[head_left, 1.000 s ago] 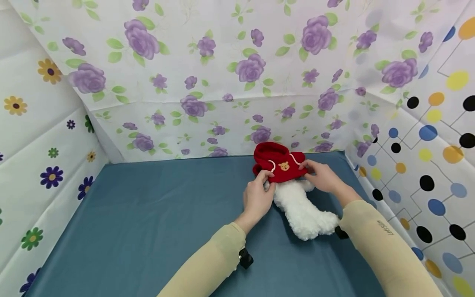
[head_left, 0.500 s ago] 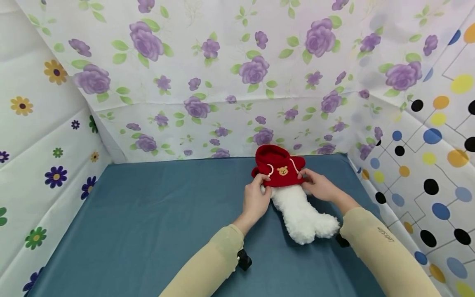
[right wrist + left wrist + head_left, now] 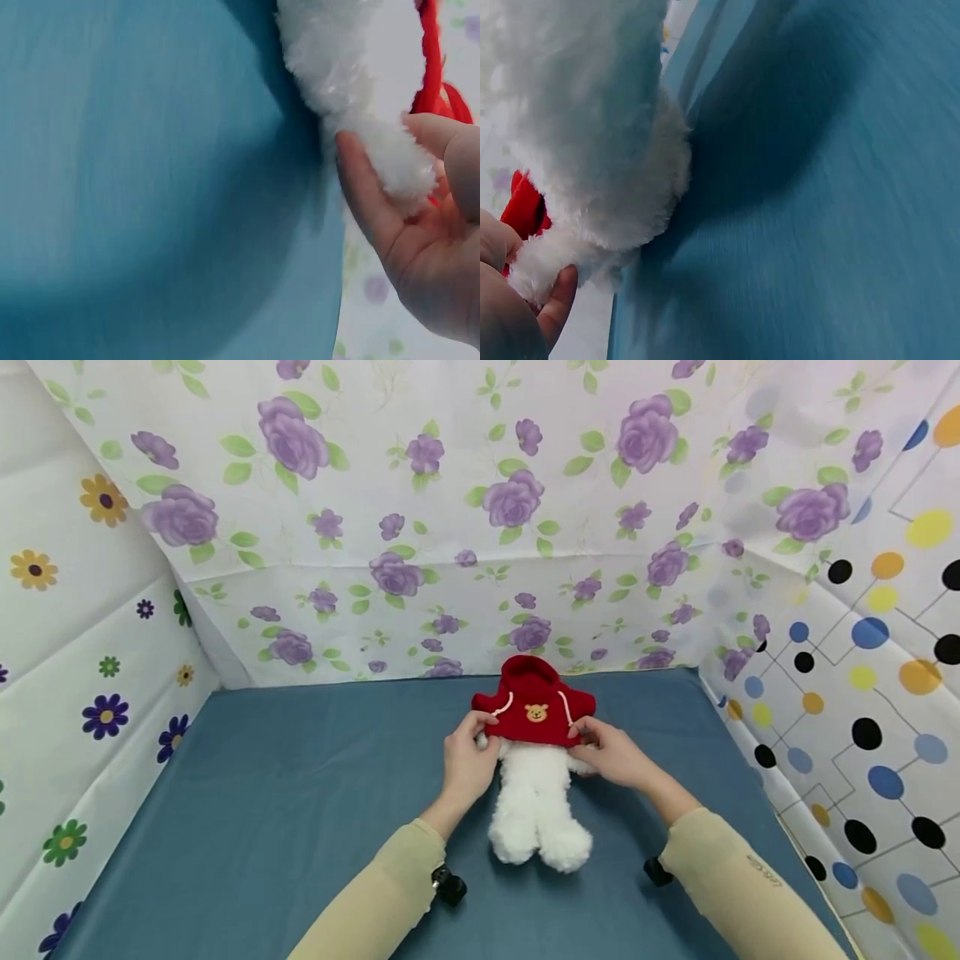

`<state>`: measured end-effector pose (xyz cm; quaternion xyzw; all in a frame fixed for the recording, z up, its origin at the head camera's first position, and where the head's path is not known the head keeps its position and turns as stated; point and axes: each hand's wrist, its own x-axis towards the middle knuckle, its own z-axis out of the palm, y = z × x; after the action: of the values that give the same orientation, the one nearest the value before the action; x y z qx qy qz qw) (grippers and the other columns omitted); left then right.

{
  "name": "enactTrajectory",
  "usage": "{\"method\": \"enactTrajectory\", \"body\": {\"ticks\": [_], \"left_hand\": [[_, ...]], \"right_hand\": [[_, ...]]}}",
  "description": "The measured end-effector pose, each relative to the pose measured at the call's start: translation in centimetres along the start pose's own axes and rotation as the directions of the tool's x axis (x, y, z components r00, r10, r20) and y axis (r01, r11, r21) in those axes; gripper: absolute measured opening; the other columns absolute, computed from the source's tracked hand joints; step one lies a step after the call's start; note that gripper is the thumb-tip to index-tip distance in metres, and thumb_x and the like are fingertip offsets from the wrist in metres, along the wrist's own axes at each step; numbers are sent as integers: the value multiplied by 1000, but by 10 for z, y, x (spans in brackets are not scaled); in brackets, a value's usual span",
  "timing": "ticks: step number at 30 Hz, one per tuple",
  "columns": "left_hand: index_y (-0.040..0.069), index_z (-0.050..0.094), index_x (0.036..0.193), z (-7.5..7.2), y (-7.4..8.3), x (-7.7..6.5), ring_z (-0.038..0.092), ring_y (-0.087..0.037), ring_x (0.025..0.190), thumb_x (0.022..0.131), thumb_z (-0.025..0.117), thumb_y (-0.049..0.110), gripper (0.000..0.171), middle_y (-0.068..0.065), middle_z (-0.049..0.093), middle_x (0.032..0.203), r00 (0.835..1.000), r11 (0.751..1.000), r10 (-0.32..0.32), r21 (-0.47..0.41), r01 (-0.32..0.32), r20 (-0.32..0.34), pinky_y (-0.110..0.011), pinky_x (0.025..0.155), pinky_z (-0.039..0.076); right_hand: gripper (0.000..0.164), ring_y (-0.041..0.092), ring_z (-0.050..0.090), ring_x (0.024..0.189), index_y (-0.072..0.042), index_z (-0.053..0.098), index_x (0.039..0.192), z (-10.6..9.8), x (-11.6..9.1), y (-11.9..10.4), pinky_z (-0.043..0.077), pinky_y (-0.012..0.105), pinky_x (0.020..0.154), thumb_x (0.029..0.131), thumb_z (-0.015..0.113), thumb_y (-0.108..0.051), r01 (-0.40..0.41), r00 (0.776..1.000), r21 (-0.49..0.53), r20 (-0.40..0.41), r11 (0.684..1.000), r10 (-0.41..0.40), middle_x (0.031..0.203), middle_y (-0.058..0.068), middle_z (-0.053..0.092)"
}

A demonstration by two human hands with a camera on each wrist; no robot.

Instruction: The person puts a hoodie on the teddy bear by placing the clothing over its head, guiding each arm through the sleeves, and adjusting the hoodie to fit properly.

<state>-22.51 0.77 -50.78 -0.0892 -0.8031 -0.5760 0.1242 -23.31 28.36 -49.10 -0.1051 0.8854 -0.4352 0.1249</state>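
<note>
A white fluffy plush toy [image 3: 534, 793] is in the middle of the head view, its two legs toward me. A small red hoodie [image 3: 525, 723] with white drawstrings and a bear patch covers its upper part, hiding the head. My left hand [image 3: 469, 758] grips the hoodie's lower left corner along with a stubby plush arm [image 3: 544, 262], thumb and fingers on either side of it. On the other side my right hand [image 3: 615, 755] holds the right corner and the other plush arm [image 3: 401, 161] between thumb and fingers. The red sleeves stick out above both hands.
A blue cloth [image 3: 300, 793] covers the table. Behind it hangs a white curtain with purple roses [image 3: 397, 572], with patterned sheets at left and right. Black wrist cameras [image 3: 450, 887] sit under both forearms.
Both hands have moved left and slightly toward me with the plush toy and hoodie. The toy, slanted before with its legs to the right, now lies straight toward me.
</note>
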Motion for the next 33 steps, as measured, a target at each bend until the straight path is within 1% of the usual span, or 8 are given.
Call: {"method": "enactTrajectory", "body": {"ticks": [10, 18, 20, 22, 25, 28, 30, 33], "left_hand": [[11, 71, 114, -75, -19, -17, 28, -7, 41, 98, 68, -2, 21, -7, 78, 118, 999, 1000, 13, 26, -11, -53, -25, 46, 30], [8, 72, 112, -121, -31, -29, 28, -5, 41, 94, 68, -7, 24, -10, 79, 113, 991, 999, 40, 2, -40, -130, -22, 45, 28], [8, 73, 111, -126, -34, -29, 30, -5, 43, 94, 69, -7, 23, -10, 79, 111, 988, 999, 33, -13, -35, -152, -21, 46, 27], [7, 73, 110, -127, -36, -29, 41, -8, 51, 94, 70, -7, 22, -10, 79, 108, 987, 999, 19, -39, -26, -160, -21, 47, 28], [7, 74, 109, -126, -39, -29, 58, -14, 75, 94, 73, -6, 20, -9, 78, 104, 988, 997, 2, -73, -13, -152, -21, 56, 36], [8, 74, 108, -125, -38, -28, 64, -19, 95, 93, 75, -6, 20, -9, 77, 104, 990, 997, -3, -81, -9, -142, -22, 70, 44], [9, 74, 108, -125, -38, -27, 64, -18, 95, 93, 76, -5, 21, -8, 76, 104, 991, 997, -2, -76, -8, -136, -22, 76, 47], [8, 74, 108, -125, -38, -28, 65, -19, 96, 92, 76, -5, 21, -8, 76, 106, 992, 998, -8, -63, 0, -125, -22, 79, 48]], "right_hand": [[12, 20, 66, 79, -19, 65, 115, 76, 1, -37, 57, 39, 68, 105, 71, -22, 111, 988, 42, -115, 993, -106, 114, 2, 71], [11, 20, 64, 78, -20, 67, 113, 113, 8, -71, 55, 37, 66, 104, 73, -20, 159, 981, 80, -126, 984, -148, 111, -1, 72], [11, 20, 64, 79, -19, 67, 113, 116, 11, -75, 55, 36, 66, 104, 74, -20, 163, 981, 85, -119, 983, -152, 111, -2, 72], [12, 18, 64, 81, -19, 67, 112, 118, 14, -76, 55, 36, 67, 103, 75, -19, 165, 980, 84, -123, 983, -154, 110, -2, 72], [12, 19, 65, 83, -18, 66, 109, 117, 17, -77, 55, 37, 69, 102, 76, -17, 155, 980, 77, -141, 985, -143, 106, -3, 73], [13, 19, 64, 79, -16, 65, 107, 117, 20, -78, 54, 36, 69, 101, 76, -15, 161, 979, 70, -140, 984, -150, 98, -2, 72], [13, 19, 62, 75, -16, 64, 106, 118, 22, -79, 53, 36, 67, 101, 76, -15, 157, 980, 62, -130, 986, -148, 95, -2, 70], [13, 20, 60, 72, -17, 64, 105, 119, 22, -78, 52, 35, 64, 100, 76, -15, 151, 982, 46, -121, 987, -145, 90, -2, 68]]}}
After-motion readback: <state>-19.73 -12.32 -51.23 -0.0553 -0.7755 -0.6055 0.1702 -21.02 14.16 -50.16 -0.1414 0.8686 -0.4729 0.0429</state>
